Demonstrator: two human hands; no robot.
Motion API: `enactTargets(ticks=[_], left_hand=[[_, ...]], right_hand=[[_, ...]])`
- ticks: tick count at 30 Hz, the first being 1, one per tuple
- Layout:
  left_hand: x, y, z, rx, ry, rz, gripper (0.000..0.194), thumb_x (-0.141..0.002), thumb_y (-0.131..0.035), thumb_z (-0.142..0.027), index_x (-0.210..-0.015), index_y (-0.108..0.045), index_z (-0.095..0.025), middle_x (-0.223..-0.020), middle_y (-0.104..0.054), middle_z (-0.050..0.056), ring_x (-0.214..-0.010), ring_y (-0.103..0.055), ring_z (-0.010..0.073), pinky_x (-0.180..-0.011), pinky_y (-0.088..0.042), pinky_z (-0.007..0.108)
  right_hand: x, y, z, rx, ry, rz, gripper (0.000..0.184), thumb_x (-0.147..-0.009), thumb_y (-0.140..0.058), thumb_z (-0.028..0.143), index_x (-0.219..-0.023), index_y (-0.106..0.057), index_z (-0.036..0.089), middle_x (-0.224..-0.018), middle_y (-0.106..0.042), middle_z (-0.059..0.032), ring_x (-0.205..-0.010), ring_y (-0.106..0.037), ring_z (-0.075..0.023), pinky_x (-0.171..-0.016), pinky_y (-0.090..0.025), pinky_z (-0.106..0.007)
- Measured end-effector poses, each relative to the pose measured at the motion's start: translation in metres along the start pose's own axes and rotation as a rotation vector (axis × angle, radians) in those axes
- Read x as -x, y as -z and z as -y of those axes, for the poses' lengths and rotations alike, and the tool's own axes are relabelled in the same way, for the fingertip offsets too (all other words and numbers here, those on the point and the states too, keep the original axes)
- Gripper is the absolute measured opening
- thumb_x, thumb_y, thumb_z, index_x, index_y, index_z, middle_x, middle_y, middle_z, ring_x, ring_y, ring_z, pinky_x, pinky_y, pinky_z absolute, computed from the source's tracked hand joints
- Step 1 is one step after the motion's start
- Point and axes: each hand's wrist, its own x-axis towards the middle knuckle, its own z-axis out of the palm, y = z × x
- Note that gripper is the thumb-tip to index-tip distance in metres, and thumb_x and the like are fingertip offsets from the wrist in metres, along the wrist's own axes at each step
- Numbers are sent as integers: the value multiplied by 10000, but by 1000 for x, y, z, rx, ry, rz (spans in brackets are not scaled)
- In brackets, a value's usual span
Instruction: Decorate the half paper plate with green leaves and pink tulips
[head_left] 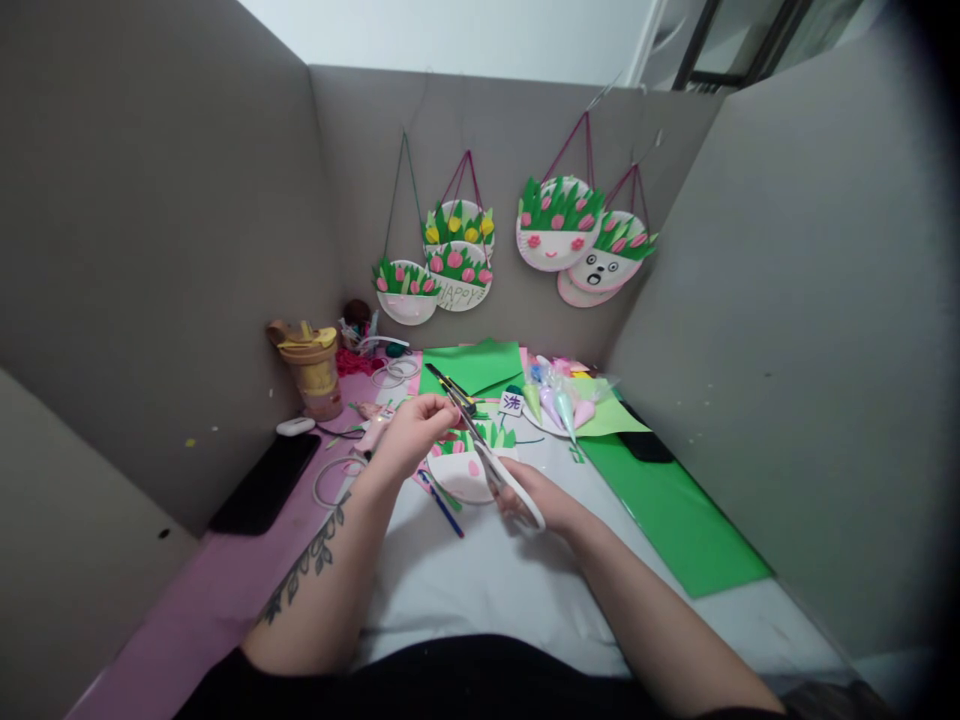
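Note:
My right hand [531, 492] grips a pair of scissors [491, 462] by the white handles, the long blades pointing up and left. Beside the blades, my left hand [420, 428] is closed in a pinch on a small piece of pink paper [458, 418], mostly covered by the fingers. Below both hands a white half paper plate [456, 482] lies on the table, with green paper leaves and pink paper flowers along its top. A pink oval piece sits on its white face. A blue pen [442, 505] lies at the plate's left side.
Finished plate baskets [559, 250] hang on the grey back partition. Green card sheets [675, 515] lie at the right, near bagged coloured clay or cream [562, 402]. A tan cup [315, 375], a black phone [266, 485] and a white tape ring [322, 482] stand or lie at the left.

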Motion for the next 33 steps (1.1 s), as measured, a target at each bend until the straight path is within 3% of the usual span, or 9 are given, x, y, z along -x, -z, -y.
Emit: enactTargets(ticks=[19, 25, 33], left_hand=[[-1, 7, -1, -46, 25, 26, 209, -707, -653, -331, -687, -578, -137, -730, -660, 40, -706, -660, 159, -608, -508, 242], [0, 8, -5, -80, 47, 35, 196, -677, -657, -314, -662, -567, -140, -708, -663, 42, -715, -670, 173, -576, -489, 223], [3, 9, -10, -98, 82, 49, 186, -665, -656, -305, -654, -565, -142, -684, -677, 58, -712, -679, 184, -548, -468, 215]], right_hand=[[2, 5, 3, 115, 96, 55, 145, -772, -522, 262, -884, -522, 170, -766, -519, -12, -637, -468, -114, -562, -431, -233], [1, 8, 1, 198, 167, 40, 133, -761, -524, 239, -870, -531, 163, -815, -522, -22, -697, -461, -126, -634, -425, -257], [3, 11, 8, 206, 113, 49, 96, -709, -527, 186, -805, -521, 181, -787, -516, -7, -689, -451, -131, -624, -414, -257]])
